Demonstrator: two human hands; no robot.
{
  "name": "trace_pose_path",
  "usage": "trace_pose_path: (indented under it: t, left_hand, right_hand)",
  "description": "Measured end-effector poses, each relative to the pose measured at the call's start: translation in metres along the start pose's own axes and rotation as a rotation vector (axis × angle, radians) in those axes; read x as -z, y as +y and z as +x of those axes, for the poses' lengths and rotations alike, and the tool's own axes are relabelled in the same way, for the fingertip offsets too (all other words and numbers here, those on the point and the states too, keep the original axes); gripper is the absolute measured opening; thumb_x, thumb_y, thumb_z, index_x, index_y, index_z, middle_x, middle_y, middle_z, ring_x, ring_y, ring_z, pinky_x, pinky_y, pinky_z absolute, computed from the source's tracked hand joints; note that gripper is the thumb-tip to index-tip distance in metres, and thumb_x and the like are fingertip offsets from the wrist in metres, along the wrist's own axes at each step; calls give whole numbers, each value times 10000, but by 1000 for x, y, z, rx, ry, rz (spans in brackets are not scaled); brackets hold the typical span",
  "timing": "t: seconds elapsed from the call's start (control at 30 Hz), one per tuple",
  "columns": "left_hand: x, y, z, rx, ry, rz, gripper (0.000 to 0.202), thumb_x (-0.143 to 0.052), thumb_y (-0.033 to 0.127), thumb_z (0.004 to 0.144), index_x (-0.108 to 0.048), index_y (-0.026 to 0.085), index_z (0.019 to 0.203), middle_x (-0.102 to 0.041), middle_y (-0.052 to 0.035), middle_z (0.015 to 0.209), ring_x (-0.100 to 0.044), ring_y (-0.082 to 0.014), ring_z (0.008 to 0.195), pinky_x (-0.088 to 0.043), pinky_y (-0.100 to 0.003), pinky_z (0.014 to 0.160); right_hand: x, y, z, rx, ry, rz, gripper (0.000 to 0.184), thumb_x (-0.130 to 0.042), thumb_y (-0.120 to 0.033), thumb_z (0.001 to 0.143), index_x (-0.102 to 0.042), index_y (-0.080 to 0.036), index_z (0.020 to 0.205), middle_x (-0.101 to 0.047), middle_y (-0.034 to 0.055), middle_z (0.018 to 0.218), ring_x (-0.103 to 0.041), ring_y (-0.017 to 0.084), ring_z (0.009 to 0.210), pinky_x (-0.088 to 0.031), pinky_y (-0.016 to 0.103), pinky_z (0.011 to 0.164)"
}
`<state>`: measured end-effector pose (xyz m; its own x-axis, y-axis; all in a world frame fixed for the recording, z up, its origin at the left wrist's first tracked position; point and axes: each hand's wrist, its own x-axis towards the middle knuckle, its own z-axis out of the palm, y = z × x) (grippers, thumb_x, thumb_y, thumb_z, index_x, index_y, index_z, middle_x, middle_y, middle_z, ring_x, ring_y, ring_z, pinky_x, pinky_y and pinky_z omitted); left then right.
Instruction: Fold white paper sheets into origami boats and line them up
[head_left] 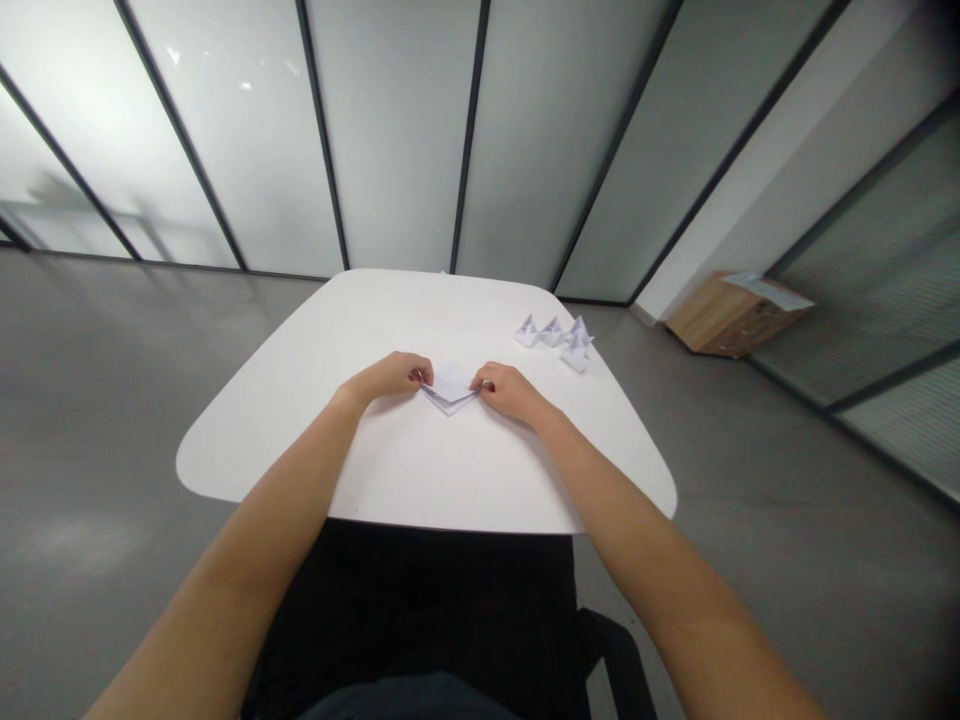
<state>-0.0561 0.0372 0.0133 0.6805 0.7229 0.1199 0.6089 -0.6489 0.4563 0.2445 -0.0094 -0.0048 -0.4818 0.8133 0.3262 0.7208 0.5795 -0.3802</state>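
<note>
A folded sheet of white paper (451, 384) lies between my hands near the middle of the white table, its layers slightly parted along the near edges and one corner pointing toward me. At its left corner, my left hand (397, 376) pinches the paper between thumb and fingers. My right hand (508, 388) grips the opposite corner in the same kind of pinch. Several folded white paper boats (552, 332) stand in a cluster beyond my right hand, close to the table's right edge.
The white table (420, 480) has rounded corners. A cardboard box (739, 313) rests on the grey floor at the right, beside the wall. Frosted glass panels (397, 130) rise behind the table. A dark chair part (619, 655) shows at my lower right.
</note>
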Motion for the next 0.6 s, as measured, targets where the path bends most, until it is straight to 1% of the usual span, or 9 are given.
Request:
trace_pose_path:
  t: [0.13, 0.3, 0.37, 0.5, 0.53, 0.6]
  left_hand:
    - [4, 7, -1, 44, -47, 50, 347, -557, 72, 754, -829, 219, 910, -795, -21, 986, -696, -178, 875, -502, -269, 813]
    - [6, 18, -1, 74, -48, 75, 274, -578, 167, 833, -841, 215, 897, -794, -39, 987, -700, -192, 885, -493, -282, 812]
    - [4, 21, 0, 65, -31, 106, 267, -582, 189, 861, -838, 212, 934, -794, -47, 1003, -704, -199, 902, -500, -291, 841]
    - [-5, 25, 2, 76, 37, 157, 292, -638, 304, 922, -806, 225, 1147, -789, -57, 1044, -709, -215, 927, -516, -316, 883]
    - [-8, 27, 3, 78, 53, 171, 297, -651, 328, 928, -796, 225, 1167, -785, -61, 1046, -708, -219, 926, -518, -321, 881]
    - [-13, 31, 5, 67, 77, 196, 261, -661, 325, 933, -790, 216, 1131, -778, -69, 1046, -703, -222, 926, -517, -324, 873]
  right_hand:
    - [1, 0, 0, -27, -23, -3, 284, -620, -9, 823, -809, -199, 916, -763, 46, 995, -693, 185, 893, -512, 280, 851]
    - [0, -3, 1, -76, -25, -23, 252, -621, -49, 890, -808, -209, 949, -776, 43, 1016, -697, 189, 924, -503, 287, 872]
    - [-1, -5, 1, -102, -28, -38, 245, -621, -73, 916, -804, -220, 985, -776, 39, 1035, -696, 189, 936, -496, 286, 872]
    - [-4, -14, 1, -144, -31, -85, 162, -672, -192, 963, -792, -243, 1059, -764, 36, 1070, -693, 190, 952, -486, 287, 873]
    - [-4, -18, 1, -154, -29, -100, 156, -676, -220, 975, -788, -246, 1082, -761, 38, 1074, -692, 190, 954, -484, 288, 872]
    - [-5, -26, 2, -174, -29, -129, 163, -665, -241, 998, -781, -245, 1113, -757, 41, 1074, -691, 187, 961, -478, 287, 871]
